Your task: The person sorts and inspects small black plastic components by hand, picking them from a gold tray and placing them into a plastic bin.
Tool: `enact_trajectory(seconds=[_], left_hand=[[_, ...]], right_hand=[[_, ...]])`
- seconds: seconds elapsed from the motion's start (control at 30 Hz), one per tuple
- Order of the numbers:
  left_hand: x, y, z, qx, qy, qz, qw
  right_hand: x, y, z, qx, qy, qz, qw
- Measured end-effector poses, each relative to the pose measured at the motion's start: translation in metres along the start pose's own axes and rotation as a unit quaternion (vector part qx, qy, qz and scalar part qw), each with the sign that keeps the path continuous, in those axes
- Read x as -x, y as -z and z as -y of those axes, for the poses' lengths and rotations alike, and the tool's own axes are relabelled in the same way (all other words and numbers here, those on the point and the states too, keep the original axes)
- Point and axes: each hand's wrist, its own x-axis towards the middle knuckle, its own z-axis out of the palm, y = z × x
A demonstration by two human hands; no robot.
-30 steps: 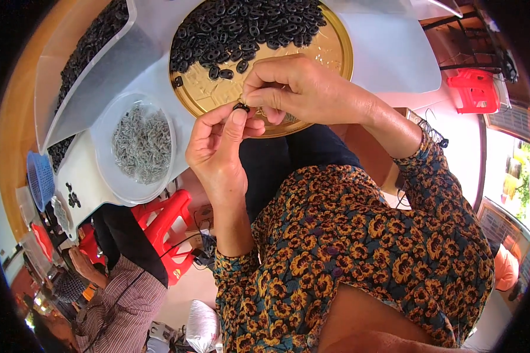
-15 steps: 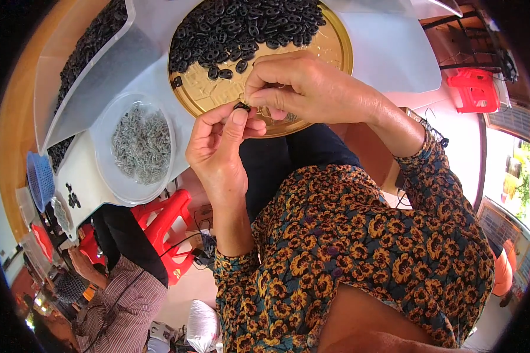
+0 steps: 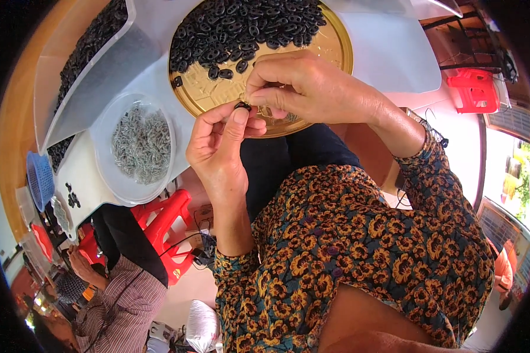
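Between thumb and forefinger, my left hand (image 3: 221,141) pinches a small black oval piece (image 3: 242,106). My right hand (image 3: 297,85) meets it from the right, thumb and forefinger pressed together; what they hold is too small to make out. Both hands are over the near rim of a round gold tray (image 3: 339,59). Heaped on the tray's far side are many black oval pieces with two holes (image 3: 241,29). A few small metal parts (image 3: 290,118) show on the tray near my right hand's lower edge.
Left of the tray stands a round clear tub (image 3: 174,150) of small grey metal springs or pins (image 3: 141,141). Beyond it is a big translucent bin (image 3: 109,76) with black pieces. A person in a striped shirt (image 3: 126,300) works at lower left, near red stools (image 3: 168,226).
My hands and the black piece stay almost in place. At lower left the other person has shifted slightly; an orange-clad figure at the right edge has moved a little.
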Motion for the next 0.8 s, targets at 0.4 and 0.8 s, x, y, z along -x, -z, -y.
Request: enact_trajectory(seconds=[0.4,0.8], left_hand=[[0.0016,-0.0022,0.0005,-0.022,-0.009,-0.013,1.000],[0.0017,-0.0014,-0.0004,-0.024,-0.006,-0.008,1.000]], right_hand=[[0.0000,-0.0001,0.0009,0.015,0.013,0.000,1.000],[-0.0001,0.0014,0.0033,0.012,0.004,0.007,1.000]])
